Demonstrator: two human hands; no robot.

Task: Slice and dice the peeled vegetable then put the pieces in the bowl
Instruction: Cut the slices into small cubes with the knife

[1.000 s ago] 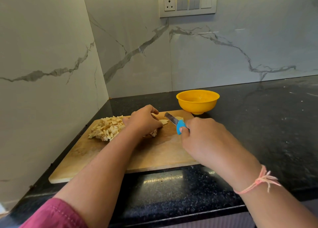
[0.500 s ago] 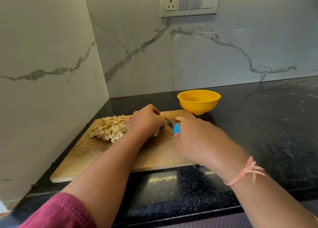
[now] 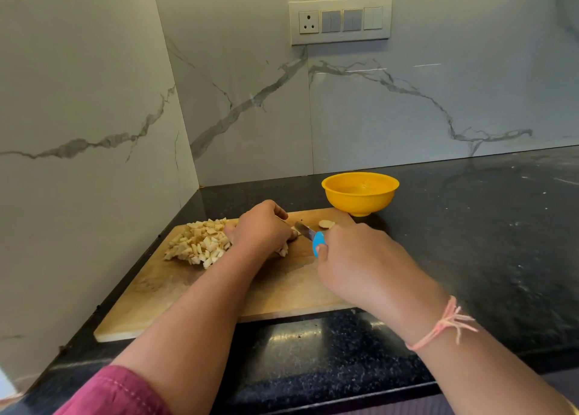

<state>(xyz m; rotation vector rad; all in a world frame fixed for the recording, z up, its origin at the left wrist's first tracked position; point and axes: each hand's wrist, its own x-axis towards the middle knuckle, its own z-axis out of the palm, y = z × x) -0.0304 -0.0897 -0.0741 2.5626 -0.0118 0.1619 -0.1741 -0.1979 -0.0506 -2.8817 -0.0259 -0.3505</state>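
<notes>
R grip [image 3: 360,258] clasps knife [image 3: 305,230]; L grip [image 3: 260,226] curled on veg [image 3: 283,251] (mostly hidden).

The curled left hand [image 3: 261,226] covers nearly all of the pale vegetable piece [image 3: 283,251] it holds. The right hand [image 3: 360,258] hides most of the blue-handled steel knife [image 3: 319,242], whose blade tip vanishes behind the left hand. Both forearms are cut off by the bottom edge.

Board [image 3: 282,289]: wood, matt, scuffed; table [image 3: 470,242]: dark speckled stone, glossy; bowl [image 3: 360,199]: yellow plastic, smooth; knife [image 3: 308,234]: metal blade, blue plastic handle; wall [image 3: 407,107]: veined marble, polished.
</notes>
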